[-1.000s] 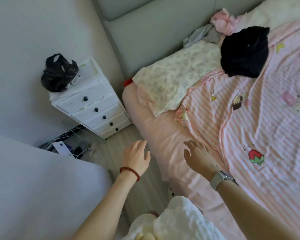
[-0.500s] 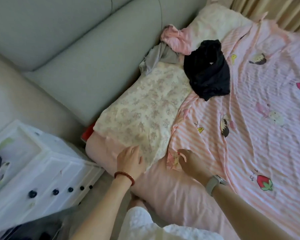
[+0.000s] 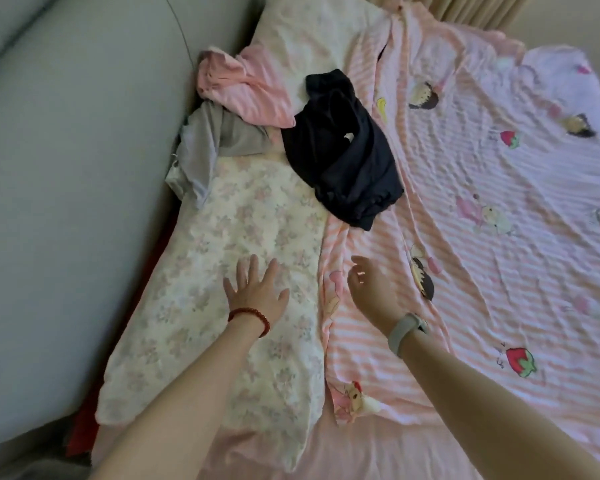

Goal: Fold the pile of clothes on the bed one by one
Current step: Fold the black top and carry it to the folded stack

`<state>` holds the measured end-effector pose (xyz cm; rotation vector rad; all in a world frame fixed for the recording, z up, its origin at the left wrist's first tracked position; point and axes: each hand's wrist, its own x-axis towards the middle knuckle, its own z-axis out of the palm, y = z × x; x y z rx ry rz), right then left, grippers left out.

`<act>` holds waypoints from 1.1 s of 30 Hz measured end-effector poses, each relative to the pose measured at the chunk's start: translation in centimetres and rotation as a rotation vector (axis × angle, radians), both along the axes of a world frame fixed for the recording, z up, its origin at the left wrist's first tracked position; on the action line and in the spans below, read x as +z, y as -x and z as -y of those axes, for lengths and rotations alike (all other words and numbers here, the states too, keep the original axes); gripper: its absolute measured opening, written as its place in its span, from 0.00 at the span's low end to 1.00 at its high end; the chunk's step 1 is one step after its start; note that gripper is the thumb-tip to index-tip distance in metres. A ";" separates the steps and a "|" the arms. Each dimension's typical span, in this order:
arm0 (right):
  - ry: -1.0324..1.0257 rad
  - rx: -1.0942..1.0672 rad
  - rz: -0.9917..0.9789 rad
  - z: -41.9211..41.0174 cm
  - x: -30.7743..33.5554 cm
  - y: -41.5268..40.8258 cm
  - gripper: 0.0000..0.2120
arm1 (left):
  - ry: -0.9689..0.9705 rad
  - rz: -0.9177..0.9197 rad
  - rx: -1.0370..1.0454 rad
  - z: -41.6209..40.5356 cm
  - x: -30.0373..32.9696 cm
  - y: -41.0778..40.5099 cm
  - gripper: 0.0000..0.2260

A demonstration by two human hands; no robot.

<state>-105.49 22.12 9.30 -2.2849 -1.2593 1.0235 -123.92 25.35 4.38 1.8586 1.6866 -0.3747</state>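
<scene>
Left hand (image 3: 257,292), fingers spread wide, lies flat on a floral pillow (image 3: 243,244); right hand (image 3: 369,287) hovers loosely open, empty. Crumpled black garment (image 3: 347,154) straddles the striped blanket's (image 3: 482,220) edge, pink (image 3: 243,88) and grey clothes (image 3: 208,147) against the headboard (image 3: 77,168).

1. We have a single view, from a wide-angle camera worn on the person's head.
2. We look forward and steeply down onto the bed (image 3: 361,452), from its near edge.
3. We sit close: both forearms rise from the bottom edge, and the left hand (image 3: 255,292) and right hand (image 3: 371,289) lie in the lower middle.
4. The frame is tilted, so the padded headboard (image 3: 84,202) runs diagonally along the left.
5. At the far end we reach the pile of clothes (image 3: 340,150) at upper centre; the striped sheet (image 3: 499,237) fills the right.
6. Wide-angle bending curves the edges; with no second view, nothing overlaps.
</scene>
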 end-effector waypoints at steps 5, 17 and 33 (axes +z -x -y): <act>-0.046 0.139 0.342 -6.2 -5.8 -4.8 0.23 | -0.053 -0.102 0.055 0.8 -8.1 -0.7 0.34; -0.097 0.356 0.673 -15.4 -8.8 -5.3 0.16 | -0.124 -0.076 0.048 0.4 -11.5 -0.3 0.33; 0.173 0.188 0.179 16.3 -5.4 -5.7 0.18 | -0.247 0.454 0.506 4.7 -4.3 2.0 0.15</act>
